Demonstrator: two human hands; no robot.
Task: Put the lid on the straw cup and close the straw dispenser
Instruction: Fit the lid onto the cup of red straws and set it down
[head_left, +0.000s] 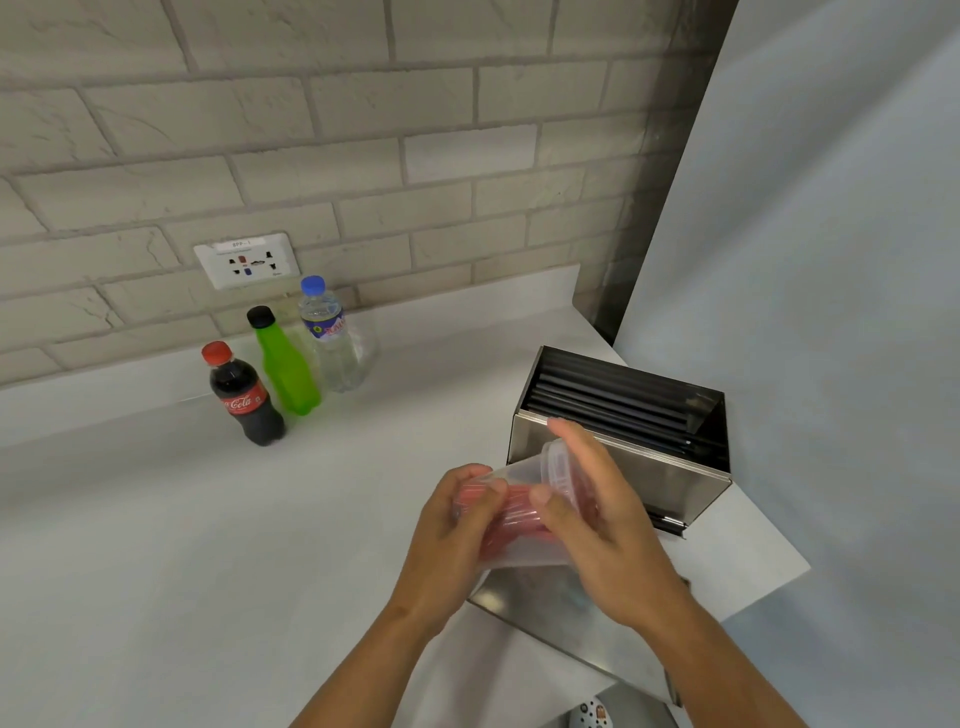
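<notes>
Left of the open stainless-steel straw dispenser (618, 457), the left hand (452, 530) grips a clear, thin plastic cup of red straws (511, 517), tipped sideways. The right hand (597, 519) presses a translucent round lid (558, 462) onto its rim. Light and flexible, it is best held by the rim. The white counter (208, 519) left of the dispenser offers room; its edge runs close right.

A single head-worn camera looks forward and down from above a white counter (156, 545), close over the person's two hands. It faces a brick wall (311, 130) at the counter's back, and the wide lens bends the wall's lines. The forearms enter from the bottom edge. A grey panel (831, 260) fills the right side.
</notes>
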